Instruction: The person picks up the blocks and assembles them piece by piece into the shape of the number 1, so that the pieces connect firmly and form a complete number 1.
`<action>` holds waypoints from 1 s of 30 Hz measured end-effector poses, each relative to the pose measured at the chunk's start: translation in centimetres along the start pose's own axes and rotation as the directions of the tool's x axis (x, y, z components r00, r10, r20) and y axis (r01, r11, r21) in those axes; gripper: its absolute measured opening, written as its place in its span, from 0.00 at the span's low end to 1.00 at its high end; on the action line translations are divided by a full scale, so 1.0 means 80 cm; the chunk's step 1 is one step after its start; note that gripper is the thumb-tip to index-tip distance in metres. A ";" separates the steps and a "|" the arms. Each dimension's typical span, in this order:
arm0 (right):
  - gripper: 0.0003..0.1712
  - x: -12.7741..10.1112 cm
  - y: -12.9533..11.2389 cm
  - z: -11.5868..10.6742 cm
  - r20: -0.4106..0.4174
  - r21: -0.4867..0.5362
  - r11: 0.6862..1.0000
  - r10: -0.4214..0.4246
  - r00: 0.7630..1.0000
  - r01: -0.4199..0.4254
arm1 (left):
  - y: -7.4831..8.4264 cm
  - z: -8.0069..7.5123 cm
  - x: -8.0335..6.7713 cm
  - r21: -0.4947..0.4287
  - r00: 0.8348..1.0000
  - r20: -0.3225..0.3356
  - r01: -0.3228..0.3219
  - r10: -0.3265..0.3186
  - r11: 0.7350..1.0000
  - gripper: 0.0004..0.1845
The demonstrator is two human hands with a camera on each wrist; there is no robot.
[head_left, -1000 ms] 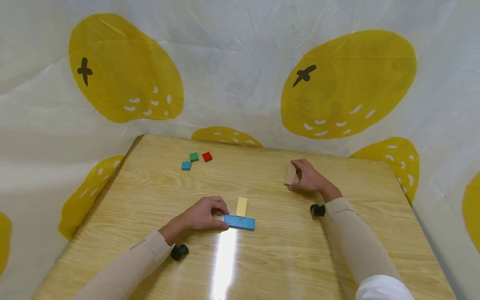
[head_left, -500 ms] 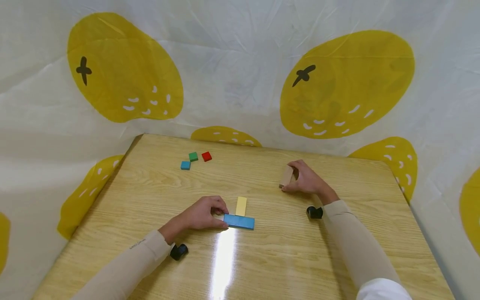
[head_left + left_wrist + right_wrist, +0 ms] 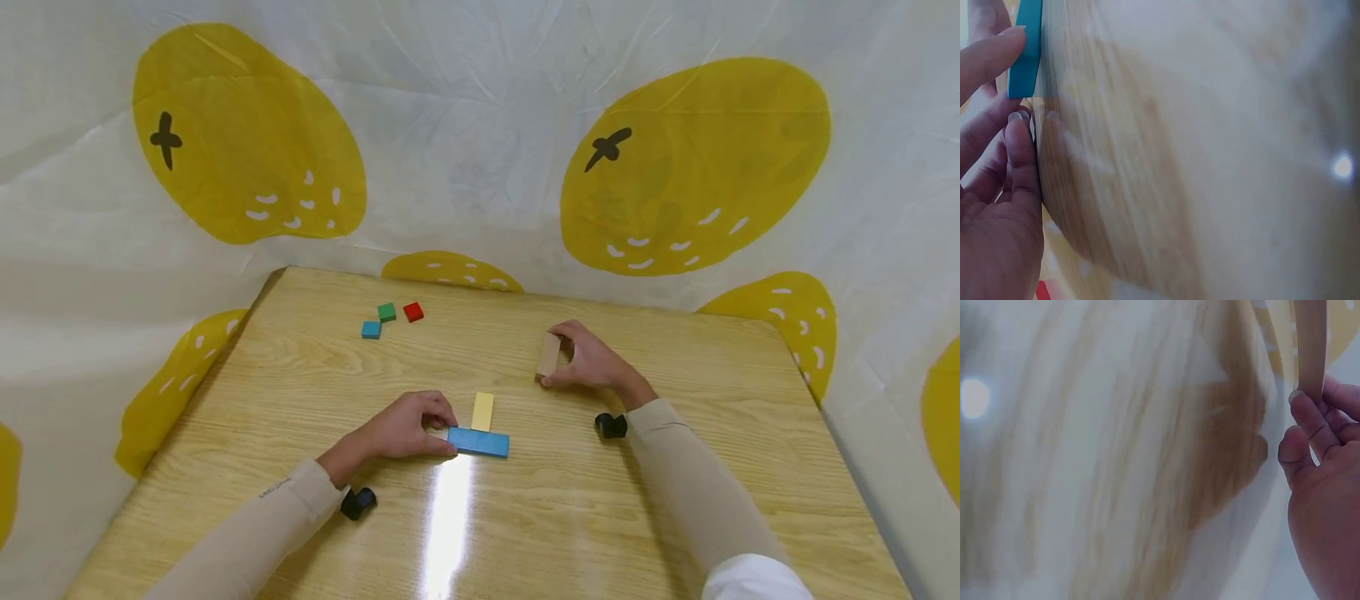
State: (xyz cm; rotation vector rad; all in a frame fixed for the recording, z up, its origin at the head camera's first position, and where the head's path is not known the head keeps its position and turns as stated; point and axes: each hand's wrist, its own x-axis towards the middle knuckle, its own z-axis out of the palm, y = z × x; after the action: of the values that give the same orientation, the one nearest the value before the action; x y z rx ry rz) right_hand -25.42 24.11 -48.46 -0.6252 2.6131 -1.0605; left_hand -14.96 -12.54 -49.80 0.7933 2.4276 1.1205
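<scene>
The right hand (image 3: 592,362) rests low on the far right of the worktop (image 3: 600,517), forearm stretched forward, its grip clamped on a plain wooden block (image 3: 548,354) — fingers over the top edge, thumb below. The block is pale tan, a flat slab stood on edge and tilted slightly. The left hand (image 3: 408,429) lies curled near the middle, its fingertips pinching the left end of a flat blue block (image 3: 479,442) — a long bright-blue bar lying on the worktop. A yellow block (image 3: 483,412) lies just behind the blue one, touching it. Far back sit small green (image 3: 387,312), red (image 3: 413,312) and blue (image 3: 371,330) cubes.
</scene>
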 end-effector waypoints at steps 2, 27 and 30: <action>0.57 0.004 -0.004 0.003 0.009 -0.011 1.000 -0.011 1.000 0.011 | 0.001 0.000 0.000 -0.007 1.000 0.000 0.002 -0.002 1.000 0.14; 0.59 0.027 -0.032 0.029 0.062 -0.041 0.998 -0.050 0.997 0.053 | 0.002 -0.001 0.001 -0.011 1.000 -0.001 0.009 -0.009 1.000 0.14; 0.59 0.030 -0.037 0.032 0.075 -0.057 0.996 -0.058 0.996 0.062 | 0.002 -0.001 0.000 0.000 1.000 0.000 0.013 -0.013 1.000 0.14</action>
State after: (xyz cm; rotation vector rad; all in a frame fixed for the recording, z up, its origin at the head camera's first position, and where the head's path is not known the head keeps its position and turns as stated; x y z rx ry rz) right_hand -25.71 19.51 -48.33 -0.7457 2.5858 -0.9605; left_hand -14.94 -12.49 -49.66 0.7762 2.4293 1.1157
